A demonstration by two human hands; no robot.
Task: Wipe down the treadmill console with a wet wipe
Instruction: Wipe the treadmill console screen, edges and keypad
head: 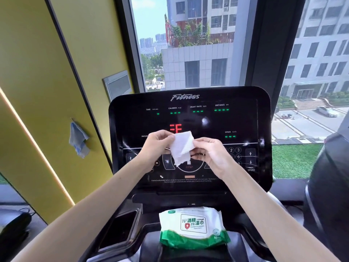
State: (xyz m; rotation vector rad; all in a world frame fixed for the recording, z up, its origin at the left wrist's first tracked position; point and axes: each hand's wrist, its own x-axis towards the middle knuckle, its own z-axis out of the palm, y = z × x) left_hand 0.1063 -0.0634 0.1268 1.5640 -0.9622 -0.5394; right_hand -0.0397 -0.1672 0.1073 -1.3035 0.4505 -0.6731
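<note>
The black treadmill console (190,114) fills the middle of the view, its display lit with green dashes and a red figure. In front of its lower half I hold a white wet wipe (182,147), partly folded. My left hand (156,145) pinches the wipe's upper left corner. My right hand (211,155) grips its right edge. The wipe hangs between both hands, a little in front of the screen, and I cannot tell whether it touches it. My hands and the wipe hide part of the button panel.
A green and white wet wipe pack (192,226) lies on the tray below the console. A dark cup holder (120,227) sits to its left. A blue cloth (78,139) hangs on the yellow wall. A big window (198,44) stands behind the console.
</note>
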